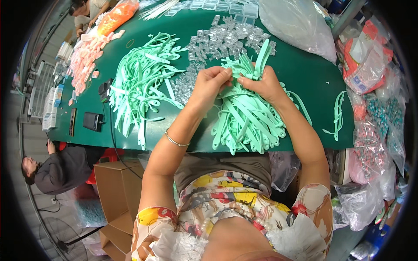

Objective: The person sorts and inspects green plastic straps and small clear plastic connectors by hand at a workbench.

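Observation:
Both my hands meet above a heap of mint-green plastic straps (248, 124) at the table's near edge. My right hand (266, 86) is closed round a bunch of these straps, and one strap's end (262, 56) sticks up past the thumb. Right beside it, my left hand (212, 83) is in a pinch against the bunch; whatever lies between its fingertips is hidden. A second tangled pile of the same straps (137, 78) lies to the left. Small clear plastic pieces (230, 37) are spread behind my hands and between the piles.
Loose straps (338, 115) lie at the right. Pink pieces (85, 65), a black box (92, 121) and a cable are at the left. A large clear bag (298, 26) stands far right; filled bags (370, 148) crowd beyond the table. Two other people are at the left.

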`<state>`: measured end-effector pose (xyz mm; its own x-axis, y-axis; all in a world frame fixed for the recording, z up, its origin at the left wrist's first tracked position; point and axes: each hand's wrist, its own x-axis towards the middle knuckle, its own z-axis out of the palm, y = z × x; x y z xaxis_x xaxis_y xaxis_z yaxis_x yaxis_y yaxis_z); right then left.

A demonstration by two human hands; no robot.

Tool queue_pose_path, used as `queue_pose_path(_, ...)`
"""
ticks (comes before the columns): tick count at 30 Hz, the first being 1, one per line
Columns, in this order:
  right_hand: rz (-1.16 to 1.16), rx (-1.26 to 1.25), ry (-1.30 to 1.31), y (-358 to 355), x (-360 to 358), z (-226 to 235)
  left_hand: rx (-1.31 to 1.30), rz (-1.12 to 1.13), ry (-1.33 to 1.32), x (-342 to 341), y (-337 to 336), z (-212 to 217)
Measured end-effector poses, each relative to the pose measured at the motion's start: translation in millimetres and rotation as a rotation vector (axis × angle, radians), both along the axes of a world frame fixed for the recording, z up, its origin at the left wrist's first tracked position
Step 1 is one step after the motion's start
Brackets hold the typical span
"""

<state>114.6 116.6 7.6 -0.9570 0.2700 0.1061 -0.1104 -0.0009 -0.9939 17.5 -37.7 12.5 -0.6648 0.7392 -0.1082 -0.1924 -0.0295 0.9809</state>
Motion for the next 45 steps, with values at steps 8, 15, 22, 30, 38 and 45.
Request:
queue_pose_path(8, 0.019, 0.028, 0.001, 1, 5, -1, 0.093, 0.029, -0.085, 3, 7, 11)
queue_pose_path(15, -0.033, -0.028, 0.06, 0, 4, -8, 0.05, -0.016, 0.057, -6, 9, 6)
queue_pose_path(22, -0.105, -0.094, 0.007, 0, 0, -9, -0.032, 0.032, 0.016, -12, -3, -1)
queue_pose_path(30, -0.144, -0.011, 0.154, 9, -3, -15, -0.432, -0.115, 0.818, -8, -84, 20)
queue_pose_path(38, -0.214, -0.152, 0.028, 1, -3, -14, -0.664, -0.156, 1.029, 21, -131, 21)
queue_pose_path(45, -0.082, -0.108, 0.118, 8, -2, -13, -0.584, -0.183, 1.108, 19, -133, 8)
